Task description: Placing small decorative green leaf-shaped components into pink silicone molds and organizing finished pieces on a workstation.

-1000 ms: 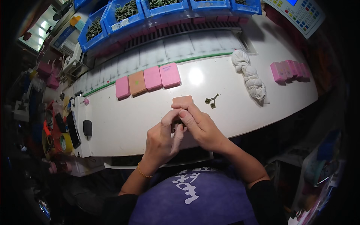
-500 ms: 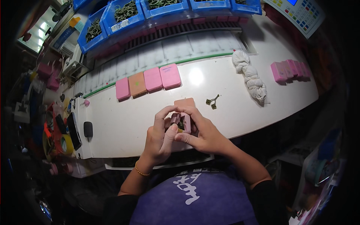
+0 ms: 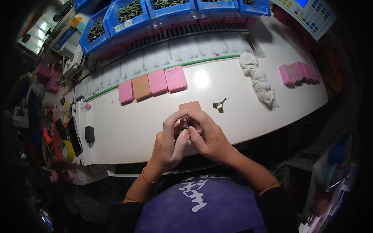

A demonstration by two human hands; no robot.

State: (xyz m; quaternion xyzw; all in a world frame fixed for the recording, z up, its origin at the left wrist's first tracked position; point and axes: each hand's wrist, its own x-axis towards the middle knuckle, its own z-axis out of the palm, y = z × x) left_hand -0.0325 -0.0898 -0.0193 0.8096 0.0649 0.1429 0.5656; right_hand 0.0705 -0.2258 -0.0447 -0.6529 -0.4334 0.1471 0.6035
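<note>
A white table (image 3: 116, 143) spreads out, blue bins (image 3: 171, 11) along its far side. Four pink and tan blocks (image 3: 154, 83) lie far left. Nearer, the left hand (image 3: 168, 143) and right hand (image 3: 210, 139) meet, a peach block (image 3: 190, 105) just beyond, fingers clamped on a partly hidden pink piece (image 3: 184, 123) between them. A green branched piece (image 3: 220, 105) lies right.

A white cloth (image 3: 259, 83) lies on the table (image 3: 243, 120).
</note>
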